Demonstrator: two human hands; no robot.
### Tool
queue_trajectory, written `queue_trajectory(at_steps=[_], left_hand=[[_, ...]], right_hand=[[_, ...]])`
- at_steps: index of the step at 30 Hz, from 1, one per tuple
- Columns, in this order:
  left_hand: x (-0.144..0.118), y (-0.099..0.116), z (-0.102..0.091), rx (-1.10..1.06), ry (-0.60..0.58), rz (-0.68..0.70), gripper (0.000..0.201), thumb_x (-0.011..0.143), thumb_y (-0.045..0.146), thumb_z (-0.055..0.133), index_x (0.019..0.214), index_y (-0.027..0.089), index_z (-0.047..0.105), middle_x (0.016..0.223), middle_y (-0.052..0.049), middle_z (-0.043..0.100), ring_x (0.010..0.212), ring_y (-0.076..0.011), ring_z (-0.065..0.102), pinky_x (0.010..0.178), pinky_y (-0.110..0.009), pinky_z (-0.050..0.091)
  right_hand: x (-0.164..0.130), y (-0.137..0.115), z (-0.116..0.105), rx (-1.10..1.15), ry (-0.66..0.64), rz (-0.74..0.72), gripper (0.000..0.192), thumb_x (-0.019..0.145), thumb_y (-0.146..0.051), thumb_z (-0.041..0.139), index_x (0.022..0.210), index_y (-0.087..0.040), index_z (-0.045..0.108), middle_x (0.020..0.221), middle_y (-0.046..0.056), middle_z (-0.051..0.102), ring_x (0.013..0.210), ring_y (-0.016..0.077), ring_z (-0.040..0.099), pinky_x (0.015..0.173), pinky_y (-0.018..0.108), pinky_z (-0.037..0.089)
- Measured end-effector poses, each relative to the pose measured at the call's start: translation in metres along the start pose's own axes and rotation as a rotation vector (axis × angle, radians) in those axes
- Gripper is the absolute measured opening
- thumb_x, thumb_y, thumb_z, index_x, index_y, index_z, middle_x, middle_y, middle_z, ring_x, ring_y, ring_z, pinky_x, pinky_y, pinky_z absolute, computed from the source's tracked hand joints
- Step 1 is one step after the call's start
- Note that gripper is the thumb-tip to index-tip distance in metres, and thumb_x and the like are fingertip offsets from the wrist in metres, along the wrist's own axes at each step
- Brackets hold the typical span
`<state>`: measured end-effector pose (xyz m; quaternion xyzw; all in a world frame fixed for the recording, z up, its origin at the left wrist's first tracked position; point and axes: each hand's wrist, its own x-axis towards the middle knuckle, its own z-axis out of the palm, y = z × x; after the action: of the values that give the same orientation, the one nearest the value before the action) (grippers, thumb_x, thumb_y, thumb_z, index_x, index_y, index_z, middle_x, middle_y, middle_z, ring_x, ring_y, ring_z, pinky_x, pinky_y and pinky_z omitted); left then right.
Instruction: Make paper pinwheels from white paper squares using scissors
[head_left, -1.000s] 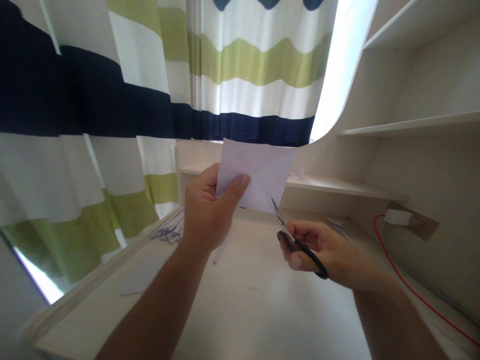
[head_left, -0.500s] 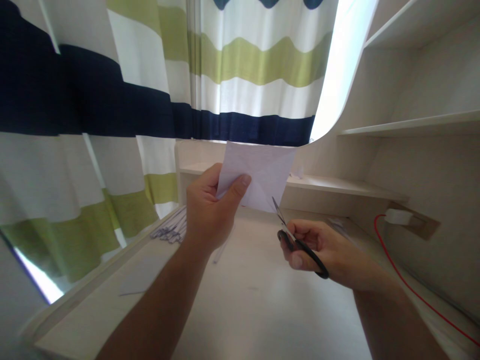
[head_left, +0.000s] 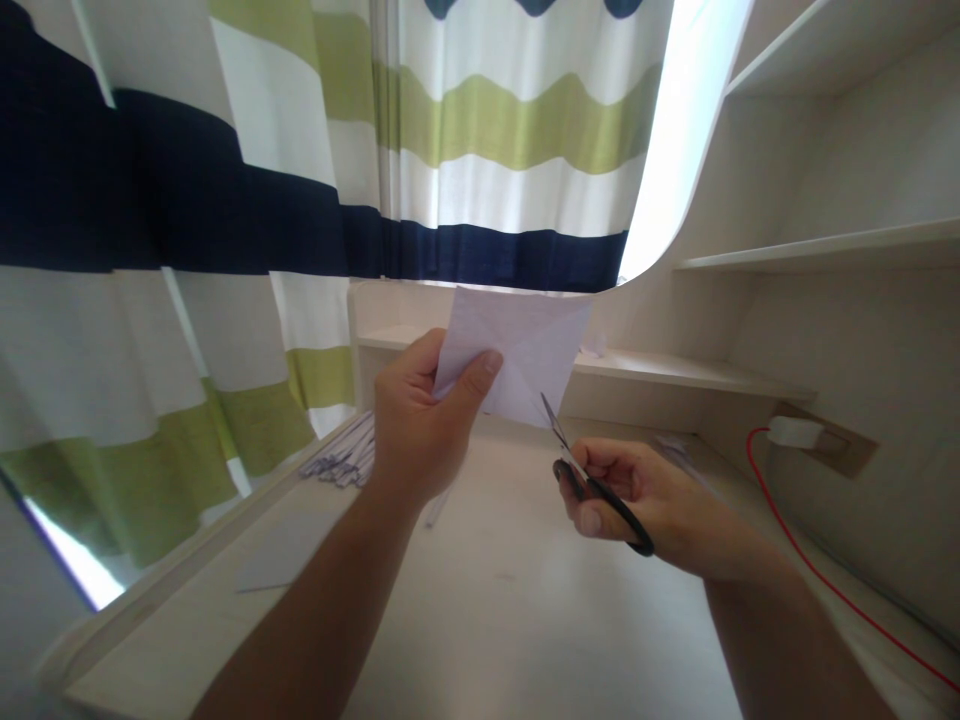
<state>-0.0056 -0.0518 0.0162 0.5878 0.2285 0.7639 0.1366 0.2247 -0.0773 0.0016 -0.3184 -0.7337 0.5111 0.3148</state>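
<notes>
My left hand (head_left: 416,420) holds up a creased white sheet of paper (head_left: 525,350) above the desk, thumb pressed on its left edge. My right hand (head_left: 645,495) grips black-handled scissors (head_left: 592,480), with the blades pointing up and their tips at the paper's lower right edge. The blades look nearly closed against the paper.
A pale wooden desk (head_left: 487,620) lies below, with a bundle of thin paper strips (head_left: 341,460) at its left and a flat sheet (head_left: 281,550) nearer. Striped curtains (head_left: 225,200) hang behind. Shelves (head_left: 825,250) stand on the right, and a red cable (head_left: 817,570) runs from a white plug (head_left: 795,432).
Almost nothing has moved; the paper sits a touch lower and the view has shifted slightly left. Both hands keep the same hold.
</notes>
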Motion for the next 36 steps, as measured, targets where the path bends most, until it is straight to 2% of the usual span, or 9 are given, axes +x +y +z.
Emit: queue_trajectory(at_steps=[7,25,36], left_hand=[[0.0008,-0.0031,0.0004,0.012,0.0,-0.003,0.023,0.084,0.041,0.083,0.085,0.019,0.076,0.074,-0.001,0.069,0.064,-0.0141,0.06,0.058,-0.024,0.05],[-0.0008,-0.0035,0.0028,-0.031,0.038,0.008,0.022,0.083,0.041,0.083,0.088,0.021,0.077,0.076,-0.001,0.071,0.066,-0.0143,0.061,0.061,-0.025,0.052],[-0.0005,-0.0044,0.003,-0.05,0.034,-0.005,0.021,0.083,0.041,0.084,0.086,0.021,0.076,0.077,-0.001,0.071,0.068,-0.0152,0.063,0.064,-0.026,0.054]], right_hand=[[-0.0001,-0.0002,0.0001,-0.015,0.011,0.007,0.045,0.076,-0.051,0.089,0.081,-0.017,0.06,0.071,-0.004,0.052,0.062,0.0086,0.04,0.055,0.026,0.025],[-0.0009,-0.0011,-0.0006,0.003,0.009,0.011,0.043,0.075,-0.047,0.091,0.082,-0.017,0.061,0.072,-0.004,0.053,0.063,0.0093,0.042,0.056,0.025,0.028],[0.0003,-0.001,-0.0008,0.022,0.024,0.014,0.045,0.068,-0.044,0.096,0.08,-0.018,0.061,0.071,-0.004,0.053,0.063,0.0094,0.041,0.056,0.025,0.028]])
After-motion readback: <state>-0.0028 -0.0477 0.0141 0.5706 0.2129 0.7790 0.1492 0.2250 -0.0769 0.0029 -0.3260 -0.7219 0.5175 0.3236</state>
